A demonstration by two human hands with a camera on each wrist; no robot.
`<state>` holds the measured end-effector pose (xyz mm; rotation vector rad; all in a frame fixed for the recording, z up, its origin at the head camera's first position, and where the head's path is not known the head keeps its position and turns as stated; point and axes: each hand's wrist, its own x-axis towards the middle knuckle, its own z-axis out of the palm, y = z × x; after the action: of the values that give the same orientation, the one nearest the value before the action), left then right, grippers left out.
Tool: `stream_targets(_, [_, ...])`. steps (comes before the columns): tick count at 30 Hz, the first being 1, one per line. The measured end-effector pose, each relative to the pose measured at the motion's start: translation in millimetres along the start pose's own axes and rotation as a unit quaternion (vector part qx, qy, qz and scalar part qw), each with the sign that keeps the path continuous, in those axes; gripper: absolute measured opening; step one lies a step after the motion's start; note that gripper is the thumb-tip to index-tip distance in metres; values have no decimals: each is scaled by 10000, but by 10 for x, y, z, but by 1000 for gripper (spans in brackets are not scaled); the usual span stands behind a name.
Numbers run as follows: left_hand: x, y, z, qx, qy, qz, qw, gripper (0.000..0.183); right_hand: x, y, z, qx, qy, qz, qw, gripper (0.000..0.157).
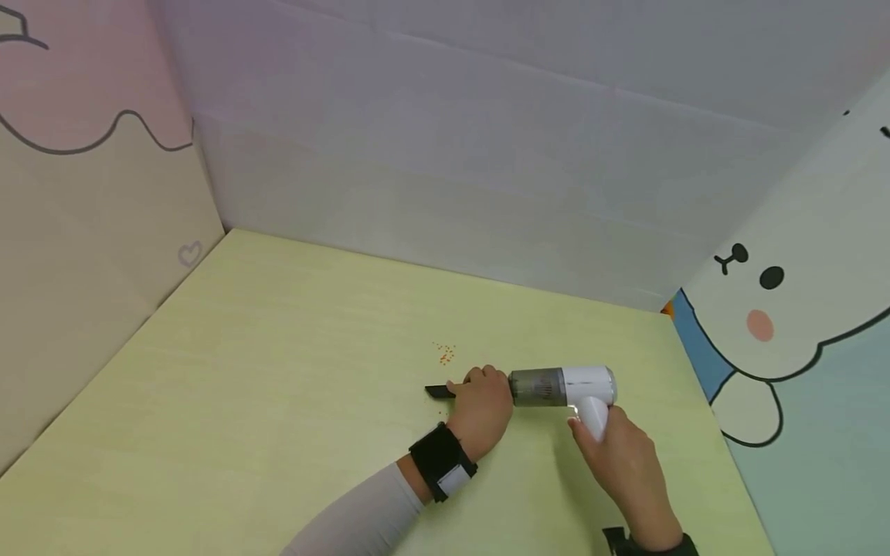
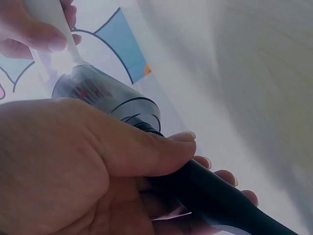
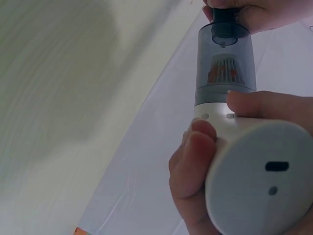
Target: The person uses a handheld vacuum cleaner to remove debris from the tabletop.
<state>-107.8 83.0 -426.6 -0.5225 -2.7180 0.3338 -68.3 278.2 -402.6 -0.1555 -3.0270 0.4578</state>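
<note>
A white handheld vacuum cleaner [image 1: 587, 384] with a smoky clear dust cup [image 3: 226, 54] is held above the table. My right hand [image 1: 629, 463] grips its white handle [image 3: 259, 176]. At the front end my left hand [image 1: 483, 409] holds the black nozzle [image 2: 210, 191], thumb on one side and fingers curled on the other. The nozzle tip points left in the head view. Orange bits show around the ribbed filter inside the cup in the right wrist view. Small orange crumbs [image 1: 446, 354] lie on the table just beyond the nozzle tip.
The pale yellow table [image 1: 278, 371] meets a grey back panel [image 1: 452, 154]. A beige and pink panel [image 1: 90, 216] stands at the left, and a panel with a cartoon animal [image 1: 799, 309] at the right. A few more specks lie near my left wrist.
</note>
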Motion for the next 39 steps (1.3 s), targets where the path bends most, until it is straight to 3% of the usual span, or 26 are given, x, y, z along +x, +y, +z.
stream_targets(9, [-5, 40, -8, 106, -64, 20, 9999, 23, -11, 27, -16, -46, -132, 86, 9999, 56])
stream_targets(21, [115, 84, 92, 51, 361, 142, 9992, 18, -11, 48, -54, -63, -80, 362, 9993, 58])
stream_targets(34, [303, 104, 143, -512, 85, 378, 9979, 19, 6, 39, -97, -105, 162, 507, 9985, 63])
stream_targets(39, [338, 121, 193, -605, 136, 413, 9972, 20, 8, 37, -108, -121, 138, 577, 9982, 63])
